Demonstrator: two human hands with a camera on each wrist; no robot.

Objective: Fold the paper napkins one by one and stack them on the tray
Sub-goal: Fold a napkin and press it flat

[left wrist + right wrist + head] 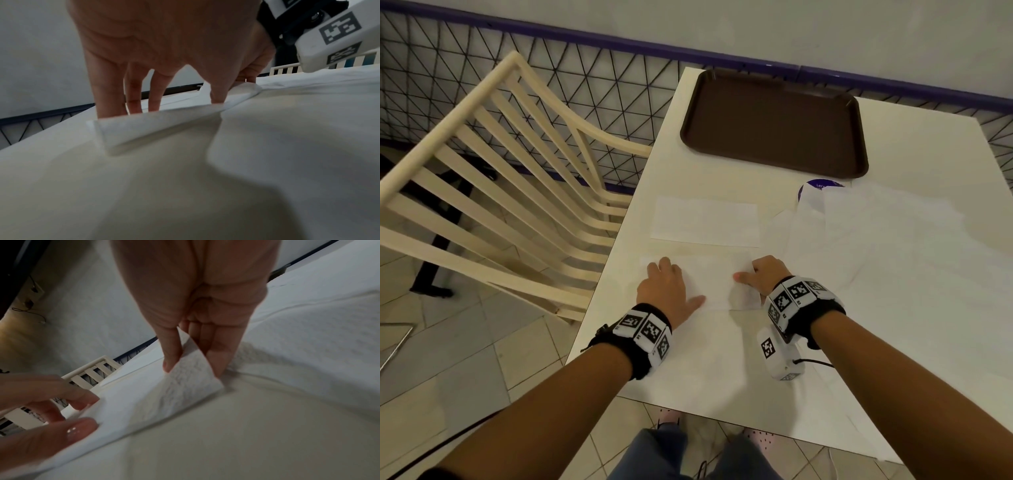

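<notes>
A white paper napkin (709, 284), folded to a long rectangle, lies near the front edge of the white rectangular table (722, 359), btwn both hands. Left hand (666, 289) lies flat on the napkin's left end w/ fingers straight and spread – pressing down, not curled round anything; left wrist view shows fingertips (111, 112) on the paper just behind its folded edge. Right hand (763, 277) has the napkin's right end pinched: in the right wrist view the thumb (171, 356) sits on top and the fingers under the lifted corner, which curls up off the table. A second flat white napkin (705, 221) lies farther back, apart from the first. A loose heap of unfolded white napkins (859, 236) spreads over the table's right side, partly covering a round purple-and-white sticker (820, 186). Dark brown rectangular plastic tray (774, 120) sits at the far end – nothing on it. A cream slatted wooden chair (510, 178) stands left of the table.
</notes>
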